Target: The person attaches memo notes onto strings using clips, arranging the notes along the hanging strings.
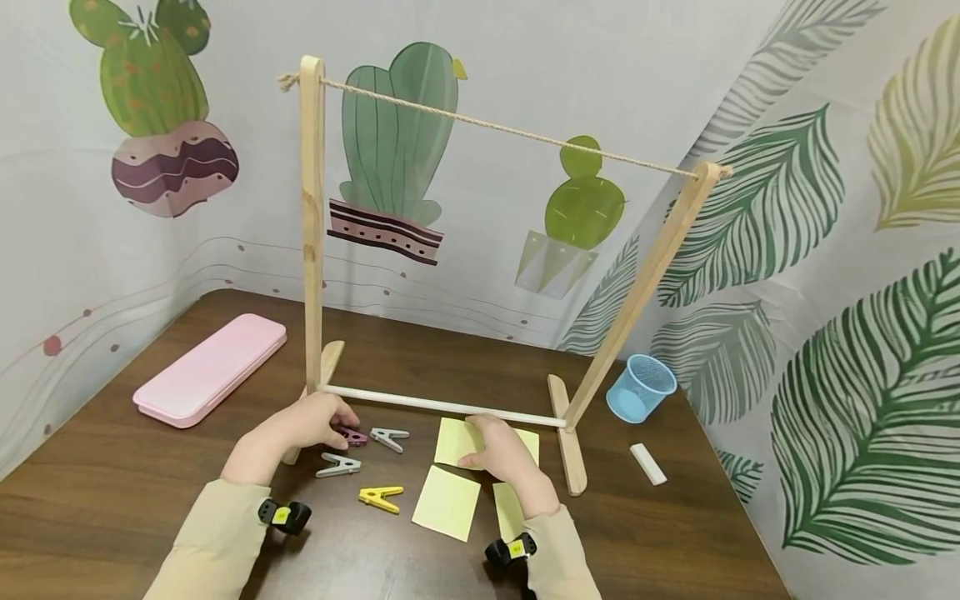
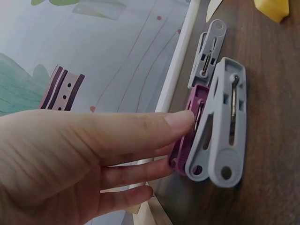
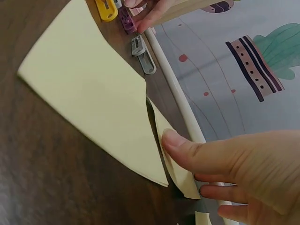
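Note:
My left hand pinches a purple clothespin between thumb and fingers, low over the table. Two grey clothespins lie around it, one beyond and one nearer; a yellow clothespin is closer to the front. On the right, my right hand has its thumb on the near edge of a yellow paper sheet, with fingers at the far edge, pinching it. Another yellow sheet lies just in front of it, and a third sheet is partly hidden under the right forearm.
A wooden frame with a rope strung across its top stands behind the hands, a white rod low between its posts. At left lies a pink case; at right are a blue mesh cup and a white eraser-like block.

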Motion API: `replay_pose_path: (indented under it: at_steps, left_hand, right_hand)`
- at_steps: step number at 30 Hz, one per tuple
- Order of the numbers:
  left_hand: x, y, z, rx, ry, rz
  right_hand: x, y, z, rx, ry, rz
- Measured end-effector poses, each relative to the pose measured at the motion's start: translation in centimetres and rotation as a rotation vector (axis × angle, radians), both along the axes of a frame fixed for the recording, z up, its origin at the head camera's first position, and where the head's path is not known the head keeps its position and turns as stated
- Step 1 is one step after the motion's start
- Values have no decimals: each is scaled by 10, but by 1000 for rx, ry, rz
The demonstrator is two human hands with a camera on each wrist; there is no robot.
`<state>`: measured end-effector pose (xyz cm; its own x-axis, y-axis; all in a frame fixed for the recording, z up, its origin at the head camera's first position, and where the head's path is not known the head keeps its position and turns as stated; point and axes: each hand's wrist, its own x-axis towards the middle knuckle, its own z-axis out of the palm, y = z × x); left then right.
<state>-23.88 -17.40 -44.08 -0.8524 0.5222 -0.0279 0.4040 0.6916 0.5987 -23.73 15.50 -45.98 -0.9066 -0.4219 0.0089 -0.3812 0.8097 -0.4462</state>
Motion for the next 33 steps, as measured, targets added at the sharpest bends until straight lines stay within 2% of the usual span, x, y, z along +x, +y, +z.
replay_pose_path:
  at_steps: [7, 16, 26, 33]
  left_hand:
    - [0, 0, -1, -15, -1, 4]
    - [0, 0, -1, -51, 4, 24]
    - [-2, 0, -5, -68, 35, 28]
    - [-1, 1, -6, -90, 57, 49]
  right_hand:
    - [0, -1, -2, 20, 32, 14]
    - [-2, -2, -6, 28, 69, -17]
    - [-1, -5, -4, -10, 113, -42]
    - [-3, -3, -5, -35, 107, -50]
